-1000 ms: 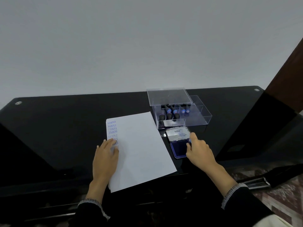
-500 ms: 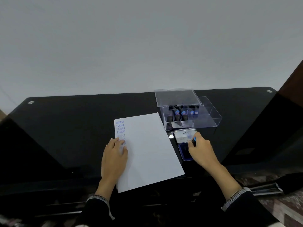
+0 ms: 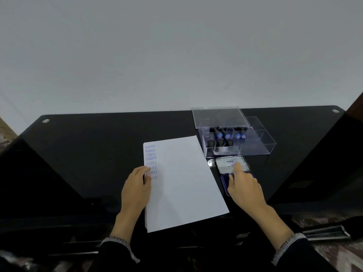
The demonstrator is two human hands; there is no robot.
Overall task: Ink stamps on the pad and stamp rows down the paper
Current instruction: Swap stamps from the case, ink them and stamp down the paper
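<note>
Surface: glossy black bench (image 3: 98, 154) against a plain grey wall; your dark sleeves sit at its near edge.
Left hand: your left hand (image 3: 136, 186) lies flat, fingers straight, pressing the left edge of the white paper sheet (image 3: 182, 183). It grips nothing.
Paper: thin, light and apt to slide on the gloss, I judge, so pin it by that edge. Blue SAMPLE prints run down its left margin, the lowest partly under your fingers.
Right hand: your right hand (image 3: 243, 185) is curled over the blue ink pad (image 3: 225, 185), fingertips bunched. A stamp is probably pinched there, but I cannot tell.
Pad: its hinged lid (image 3: 228, 163) stands open just behind.
Far: clear plastic box (image 3: 255, 146) holds black-handled stamps (image 3: 220, 141). They look small and rigid; take one by the knob.
</note>
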